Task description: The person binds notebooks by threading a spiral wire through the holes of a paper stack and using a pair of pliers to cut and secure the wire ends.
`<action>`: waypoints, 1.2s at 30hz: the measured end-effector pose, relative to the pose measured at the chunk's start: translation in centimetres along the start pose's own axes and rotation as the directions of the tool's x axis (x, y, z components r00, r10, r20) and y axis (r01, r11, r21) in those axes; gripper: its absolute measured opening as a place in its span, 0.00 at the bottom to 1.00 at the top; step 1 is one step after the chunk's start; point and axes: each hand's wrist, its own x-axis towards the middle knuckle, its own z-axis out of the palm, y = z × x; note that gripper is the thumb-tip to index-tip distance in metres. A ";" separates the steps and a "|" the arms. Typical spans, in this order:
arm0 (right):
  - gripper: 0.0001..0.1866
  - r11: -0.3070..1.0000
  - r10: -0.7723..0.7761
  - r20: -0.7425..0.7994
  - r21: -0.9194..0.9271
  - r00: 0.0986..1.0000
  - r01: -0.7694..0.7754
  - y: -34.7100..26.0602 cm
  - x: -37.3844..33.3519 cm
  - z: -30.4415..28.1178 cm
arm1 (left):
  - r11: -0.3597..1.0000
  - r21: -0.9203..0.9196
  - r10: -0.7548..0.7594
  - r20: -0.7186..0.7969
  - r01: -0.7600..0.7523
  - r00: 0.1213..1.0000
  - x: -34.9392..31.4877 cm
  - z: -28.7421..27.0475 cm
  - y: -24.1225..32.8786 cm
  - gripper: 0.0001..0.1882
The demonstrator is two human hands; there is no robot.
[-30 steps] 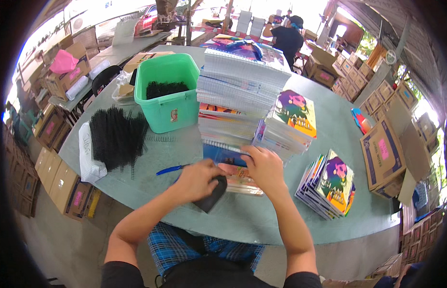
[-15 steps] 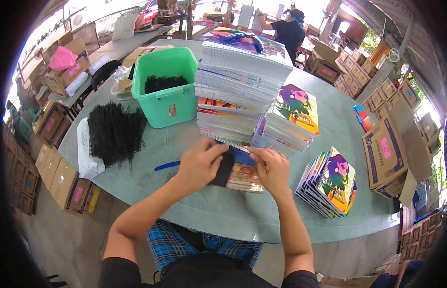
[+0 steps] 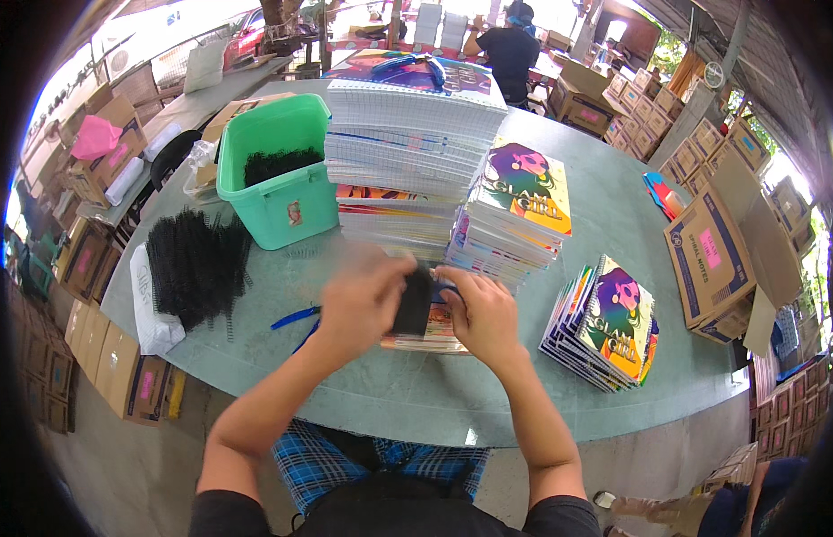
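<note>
My left hand (image 3: pixel 358 300), smeared by motion, has its fingers curled in beside a flat black piece (image 3: pixel 416 304); what they pinch is hidden. Thumb and fingers of my right hand (image 3: pixel 481 313) are closed on the edge of a spiral notebook (image 3: pixel 446 294) with a blue cover, mostly covered by my hands. Beneath it lies a small pile of colorful notebooks (image 3: pixel 425 344). A blue-handled tool (image 3: pixel 294 318) rests left of my left hand, partly hidden by my forearm. Directly beyond my hands rises a tall stack of punched notebooks (image 3: pixel 408 134).
Left of the stack stands a green bin (image 3: pixel 287 210) with black coils inside. Loose black spiral coils (image 3: pixel 197 268) lie beside a white packet (image 3: pixel 153 300). Bound notebooks (image 3: pixel 613 327) pile up at right, near an open carton (image 3: pixel 707 268). A person (image 3: pixel 509 54) sits far back.
The view has swung slightly right, so the table things appear further left. My left hand is now blurred, and my right fingers have curled in closer. Another person's legs have appeared at lower right.
</note>
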 end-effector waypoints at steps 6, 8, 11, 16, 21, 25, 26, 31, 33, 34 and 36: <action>0.09 0.811 0.286 0.078 0.510 0.955 -0.285 4.4 -2.1 -1.3 | 0.995 0.003 0.104 0.020 -0.104 0.994 -0.1 0.1 0.6 0.14; 0.08 0.461 0.385 0.226 0.793 0.895 -0.398 5.9 -2.9 -0.2 | 0.996 0.015 0.084 -0.034 -0.084 0.996 -0.1 1.2 0.3 0.14; 0.09 0.310 0.460 0.186 0.883 0.868 -0.353 5.4 -2.9 1.1 | 0.996 -0.032 0.088 0.039 -0.087 0.995 0.4 1.3 1.0 0.13; 0.11 0.298 0.488 0.178 0.886 0.855 -0.354 4.8 -3.1 1.5 | 1.000 -0.016 -0.005 0.110 0.007 0.994 0.7 1.9 0.6 0.13; 0.12 0.273 0.519 0.184 0.890 0.835 -0.365 5.0 -3.6 1.6 | 0.997 -0.076 -0.045 -0.237 0.027 0.970 2.2 1.0 2.3 0.13; 0.13 0.243 0.495 0.154 0.921 0.855 -0.306 4.6 -3.2 1.8 | 0.998 0.031 0.033 0.502 -0.056 0.864 1.3 2.7 1.9 0.13; 0.14 0.250 0.494 0.140 0.923 0.858 -0.294 4.7 -3.1 1.9 | 0.997 0.008 0.068 0.302 -0.074 0.951 1.6 2.6 1.9 0.13; 0.22 0.105 0.442 0.240 0.943 0.864 -0.315 5.0 -3.6 1.6 | 1.000 -0.005 0.008 0.116 -0.008 0.993 1.8 3.4 3.2 0.13; 0.24 0.160 0.457 0.247 0.922 0.855 -0.352 5.3 -4.1 2.0 | 0.997 -0.057 0.075 0.389 -0.057 0.918 1.5 3.3 3.4 0.14; 0.25 0.190 0.466 0.245 0.910 0.850 -0.367 5.4 -4.2 2.0 | 0.995 -0.067 0.080 0.171 -0.069 0.982 2.4 3.4 3.5 0.14; 0.25 0.232 0.474 0.202 0.910 0.857 -0.343 5.8 -4.0 2.1 | 0.994 -0.076 0.060 -0.271 -0.083 0.961 4.5 3.8 4.0 0.14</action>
